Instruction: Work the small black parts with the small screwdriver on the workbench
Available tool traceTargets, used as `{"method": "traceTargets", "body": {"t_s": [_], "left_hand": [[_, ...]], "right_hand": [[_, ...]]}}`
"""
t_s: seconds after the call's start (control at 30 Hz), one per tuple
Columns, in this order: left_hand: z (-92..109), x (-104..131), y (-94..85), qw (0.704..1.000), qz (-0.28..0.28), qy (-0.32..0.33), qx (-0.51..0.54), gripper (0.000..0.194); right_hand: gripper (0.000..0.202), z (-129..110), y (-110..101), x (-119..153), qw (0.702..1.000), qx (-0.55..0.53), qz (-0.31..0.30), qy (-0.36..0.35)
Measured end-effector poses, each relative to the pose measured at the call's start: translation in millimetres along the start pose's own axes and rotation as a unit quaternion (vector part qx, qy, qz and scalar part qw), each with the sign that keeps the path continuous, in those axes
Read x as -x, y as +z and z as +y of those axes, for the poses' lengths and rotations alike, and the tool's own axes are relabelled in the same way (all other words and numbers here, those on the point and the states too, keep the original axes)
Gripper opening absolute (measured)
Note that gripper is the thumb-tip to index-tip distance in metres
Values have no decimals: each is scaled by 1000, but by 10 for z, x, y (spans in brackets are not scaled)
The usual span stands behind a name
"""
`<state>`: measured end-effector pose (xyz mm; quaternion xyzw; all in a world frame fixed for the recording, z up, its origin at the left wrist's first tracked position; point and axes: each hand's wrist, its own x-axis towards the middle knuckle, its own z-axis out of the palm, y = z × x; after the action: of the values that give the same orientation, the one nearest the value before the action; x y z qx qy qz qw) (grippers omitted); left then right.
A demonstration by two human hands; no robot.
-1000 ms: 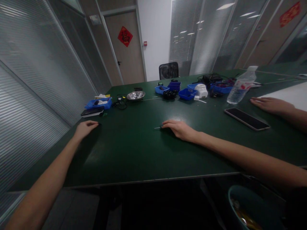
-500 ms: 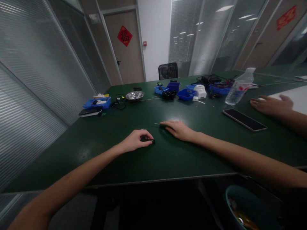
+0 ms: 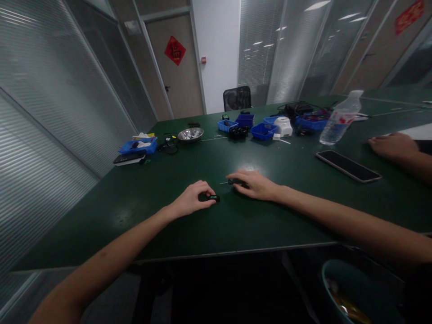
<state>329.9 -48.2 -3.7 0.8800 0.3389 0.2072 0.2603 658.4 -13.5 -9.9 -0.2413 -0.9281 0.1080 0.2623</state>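
My left hand (image 3: pixel 195 198) rests on the green table, thumb and fingertips pinched on a small black part (image 3: pixel 214 197) with a bit of green on it. To its right, my right hand (image 3: pixel 251 183) has its fingers round the dark handle of a screwdriver (image 3: pixel 232 181). The thin metal shaft points left, above and apart from the black part. Most of the handle is under my palm and fingers.
A phone (image 3: pixel 348 165) and a water bottle (image 3: pixel 340 119) stand to the right, near another person's hand (image 3: pixel 393 146). Farther back are a metal bowl (image 3: pixel 191 134), blue bins (image 3: pixel 263 131), and a white device (image 3: pixel 282 127). A bin (image 3: pixel 326 274) sits below the table edge.
My right hand has shifted slightly and its fingers have curled more round the screwdriver, which sits a little lower. My left hand keeps its pinch. The other person's hand has moved right.
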Motion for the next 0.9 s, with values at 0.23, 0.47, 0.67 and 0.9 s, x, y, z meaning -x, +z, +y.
{"method": "traceTargets", "body": {"t_s": [0.23,0.47,0.67,0.9], "left_hand": [[25,-4,1,1000,2,9,-5,21],[38,-13,7,1000,6,11,-18,20],[43,-13,4,1000,2,17,-15,20],[49,-15,3,1000,-3,11,-14,20]], "right_hand": [[35,-84,0,24,998,6,-40,-49],[35,-100,-4,20,994,47,-56,-75],[38,-120,3,4,992,69,-77,-78],[38,-122,12,6,989,87,-76,-92]]}}
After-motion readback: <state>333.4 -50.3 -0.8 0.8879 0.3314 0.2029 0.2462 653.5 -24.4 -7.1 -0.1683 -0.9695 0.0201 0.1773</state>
